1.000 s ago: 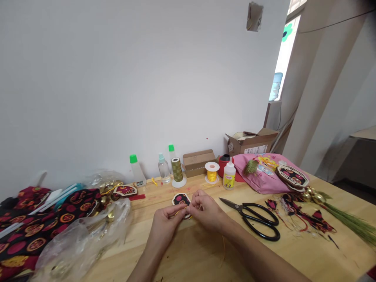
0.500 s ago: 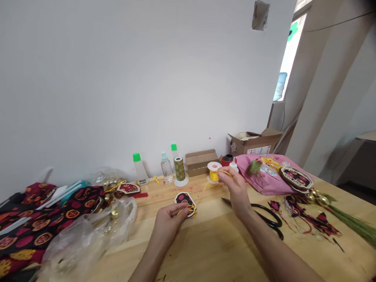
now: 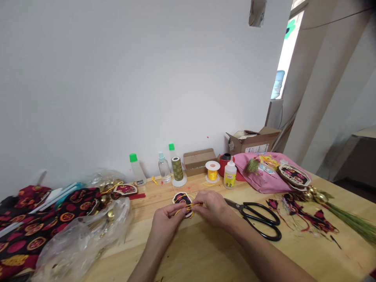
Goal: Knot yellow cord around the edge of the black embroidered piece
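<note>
Both my hands meet over the wooden table [image 3: 205, 254]. My left hand [image 3: 166, 223] pinches a loop of yellow cord [image 3: 188, 206] against a small oval ornament [image 3: 180, 199] covered in black and red fabric. My right hand [image 3: 213, 208] is closed on the same yellow cord just right of the ornament. The ornament lies on the table, partly hidden by my fingers.
Black scissors [image 3: 258, 221] lie right of my hands. Behind stand a yellow cord spool [image 3: 212, 171], a glue bottle [image 3: 230, 173], an olive thread cone [image 3: 177, 170], clear bottles [image 3: 163, 166] and cardboard boxes [image 3: 198, 160]. Patterned fabric [image 3: 35, 231] and a plastic bag [image 3: 79, 239] fill the left; a pink bag [image 3: 264, 172] and tassels the right.
My right hand, which had drawn the cord up toward the yellow spool, has come back down to the ornament. My left hand stayed at the ornament.
</note>
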Available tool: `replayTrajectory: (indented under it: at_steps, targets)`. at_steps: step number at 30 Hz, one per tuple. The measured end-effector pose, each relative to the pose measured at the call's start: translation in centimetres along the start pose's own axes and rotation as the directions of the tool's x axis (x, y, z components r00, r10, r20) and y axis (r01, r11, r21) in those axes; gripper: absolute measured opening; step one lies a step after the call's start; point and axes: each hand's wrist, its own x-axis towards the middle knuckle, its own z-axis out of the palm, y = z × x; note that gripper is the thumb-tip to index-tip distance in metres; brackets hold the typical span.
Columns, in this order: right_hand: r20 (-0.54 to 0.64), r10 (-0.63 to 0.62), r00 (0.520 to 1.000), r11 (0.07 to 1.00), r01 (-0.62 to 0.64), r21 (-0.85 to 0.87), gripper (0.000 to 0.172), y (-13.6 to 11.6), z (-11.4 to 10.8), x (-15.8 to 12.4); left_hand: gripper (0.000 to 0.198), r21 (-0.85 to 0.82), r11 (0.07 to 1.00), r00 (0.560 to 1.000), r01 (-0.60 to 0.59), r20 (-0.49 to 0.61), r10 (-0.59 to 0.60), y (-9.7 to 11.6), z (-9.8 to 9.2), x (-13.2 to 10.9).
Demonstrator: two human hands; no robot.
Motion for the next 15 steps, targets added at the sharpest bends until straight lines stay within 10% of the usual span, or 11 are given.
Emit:
replayTrajectory:
  at_steps: [15]
  targets:
    - [0.032, 0.084, 0.996, 0.985, -0.087, 0.149, 0.019, -0.34, 0.91, -0.06, 0.020, 0.157, 0.983, 0.990, -0.099, 0.110, 0.082, -0.25, 0.13, 0.08]
